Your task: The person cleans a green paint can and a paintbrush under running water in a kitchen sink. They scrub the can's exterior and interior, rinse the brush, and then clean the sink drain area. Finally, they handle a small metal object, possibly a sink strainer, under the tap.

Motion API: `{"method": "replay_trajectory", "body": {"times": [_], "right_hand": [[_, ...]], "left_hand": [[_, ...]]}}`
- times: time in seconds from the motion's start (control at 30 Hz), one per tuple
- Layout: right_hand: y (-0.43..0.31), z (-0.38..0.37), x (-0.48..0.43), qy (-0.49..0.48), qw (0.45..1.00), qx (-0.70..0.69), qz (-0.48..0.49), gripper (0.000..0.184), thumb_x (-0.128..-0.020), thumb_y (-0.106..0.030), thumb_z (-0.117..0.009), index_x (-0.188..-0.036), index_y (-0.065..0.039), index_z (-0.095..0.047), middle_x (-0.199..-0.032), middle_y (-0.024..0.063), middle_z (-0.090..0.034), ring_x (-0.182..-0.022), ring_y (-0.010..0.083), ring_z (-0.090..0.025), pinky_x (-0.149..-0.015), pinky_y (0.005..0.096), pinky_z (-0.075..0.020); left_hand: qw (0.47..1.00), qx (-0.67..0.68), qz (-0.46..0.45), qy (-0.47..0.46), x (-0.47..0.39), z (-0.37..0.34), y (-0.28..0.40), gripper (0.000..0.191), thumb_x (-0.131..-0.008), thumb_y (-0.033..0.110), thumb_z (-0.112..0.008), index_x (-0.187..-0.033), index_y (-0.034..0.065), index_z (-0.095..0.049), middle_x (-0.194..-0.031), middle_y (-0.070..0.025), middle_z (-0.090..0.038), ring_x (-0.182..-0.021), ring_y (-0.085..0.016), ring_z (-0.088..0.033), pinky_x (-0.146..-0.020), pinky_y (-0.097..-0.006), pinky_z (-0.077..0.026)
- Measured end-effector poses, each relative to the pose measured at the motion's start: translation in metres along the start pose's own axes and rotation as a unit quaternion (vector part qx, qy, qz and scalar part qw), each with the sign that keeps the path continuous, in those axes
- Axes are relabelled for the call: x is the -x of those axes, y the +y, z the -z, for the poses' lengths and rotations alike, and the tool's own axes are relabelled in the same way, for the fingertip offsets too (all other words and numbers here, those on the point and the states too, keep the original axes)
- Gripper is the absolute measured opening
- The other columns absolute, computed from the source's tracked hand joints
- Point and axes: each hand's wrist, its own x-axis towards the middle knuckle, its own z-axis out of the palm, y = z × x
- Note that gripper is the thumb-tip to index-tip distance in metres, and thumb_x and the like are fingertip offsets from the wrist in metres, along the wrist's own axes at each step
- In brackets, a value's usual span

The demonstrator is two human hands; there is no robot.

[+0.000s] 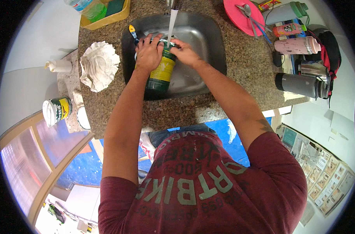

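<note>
A green and yellow paint can (161, 71) is tilted in the stainless steel sink (208, 38), its rim away from me. My left hand (149, 54) lies over the can's left side, fingers spread across its rim. With thumb and fingers, my right hand (185, 54) grips the rim on the right. A stream of water (172, 27) runs from the tap (176, 4) down onto the rim between my hands. The inside of the can is hidden from me. Against the sink's left wall leans a paintbrush with a yellow handle (132, 30).
On the granite counter (247, 64), a crumpled white paper filter (100, 66) lies left of the sink. A yellow tray (107, 19) holds bottles. At right are a pink plate (244, 17) with cutlery and several drink bottles (295, 46). Another paint tub (57, 110) stands lower left.
</note>
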Motion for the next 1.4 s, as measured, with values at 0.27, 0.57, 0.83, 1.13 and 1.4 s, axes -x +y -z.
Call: {"method": "replay_trajectory", "body": {"times": [0.27, 0.57, 0.83, 1.13, 1.4], "right_hand": [[-0.044, 0.014, -0.008, -0.015, 0.995, 0.02, -0.092, 0.033, -0.096, -0.022, -0.064, -0.121, -0.003, -0.073, -0.104, 0.0111, -0.073, -0.082, 0.0186, -0.071, -0.066, 0.0347, -0.0608], [-0.035, 0.02, -0.016, -0.048, 0.997, -0.032, -0.051, 0.031, -0.097, -0.025, -0.064, -0.111, 0.001, -0.074, -0.094, 0.0124, -0.073, -0.073, 0.0197, -0.07, -0.065, 0.0336, -0.0599], [-0.021, 0.037, -0.035, -0.092, 0.955, 0.232, 0.162, 0.031, -0.092, -0.027, -0.065, -0.106, -0.002, -0.074, -0.093, 0.0183, -0.074, -0.076, 0.0334, -0.073, -0.071, 0.043, -0.0589], [-0.072, 0.043, -0.053, -0.197, 0.842, 0.454, 0.216, 0.025, -0.088, -0.026, -0.066, -0.099, -0.004, -0.07, -0.087, 0.0212, -0.072, -0.087, 0.041, -0.07, -0.076, 0.0502, -0.0562], [-0.073, 0.047, -0.054, -0.216, 0.845, 0.433, 0.228, 0.03, -0.088, -0.029, -0.064, -0.096, -0.002, -0.074, -0.088, 0.0224, -0.073, -0.084, 0.043, -0.072, -0.08, 0.0516, -0.0576]], "left_hand": [[0.999, -0.037, -0.002, 0.02, 0.002, 0.003, 0.002, 0.039, -0.104, 0.038, -0.052, -0.139, 0.0224, -0.059, -0.148, -0.0162, -0.052, -0.135, -0.046, -0.047, -0.108, -0.0624, -0.04], [1.0, 0.006, 0.022, 0.001, -0.001, 0.001, -0.009, 0.04, -0.103, 0.04, -0.052, -0.139, 0.0241, -0.059, -0.151, -0.0153, -0.05, -0.137, -0.045, -0.046, -0.111, -0.0656, -0.036], [0.999, 0.035, 0.033, -0.013, -0.003, 0.007, -0.011, 0.04, -0.105, 0.038, -0.049, -0.143, 0.0241, -0.055, -0.153, -0.0177, -0.048, -0.138, -0.046, -0.045, -0.111, -0.0613, -0.037], [0.999, 0.013, 0.045, -0.027, -0.003, 0.011, -0.007, 0.041, -0.106, 0.038, -0.047, -0.143, 0.0233, -0.055, -0.152, -0.0181, -0.048, -0.141, -0.047, -0.042, -0.113, -0.0624, -0.036], [0.999, 0.013, 0.031, -0.004, -0.002, 0.009, -0.008, 0.04, -0.105, 0.036, -0.048, -0.141, 0.0224, -0.057, -0.15, -0.0168, -0.05, -0.137, -0.045, -0.046, -0.112, -0.0599, -0.038]]}}
